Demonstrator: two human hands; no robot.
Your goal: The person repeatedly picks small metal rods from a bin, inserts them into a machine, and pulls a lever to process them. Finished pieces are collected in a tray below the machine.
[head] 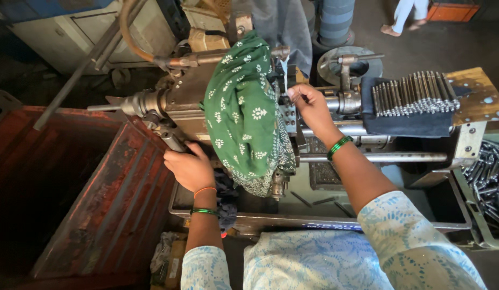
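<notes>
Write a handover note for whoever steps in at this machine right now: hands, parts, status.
Left hand: gripping the machine's lever handle at the left side.
Right hand: fingertips pinched at the work area beside the green patterned cloth; whether it holds a piece, I cannot tell.
Parts: a row of metal rods lies on the dark cloth to the right; more rods fill the bin at far right. Red metal bin sits left.
Done or left: not countable from this view.

Dark grimy concrete floor (453, 43), rust-red metal bin (99, 204) at left, pale cabinet (61, 32) behind, daylight from above
</notes>
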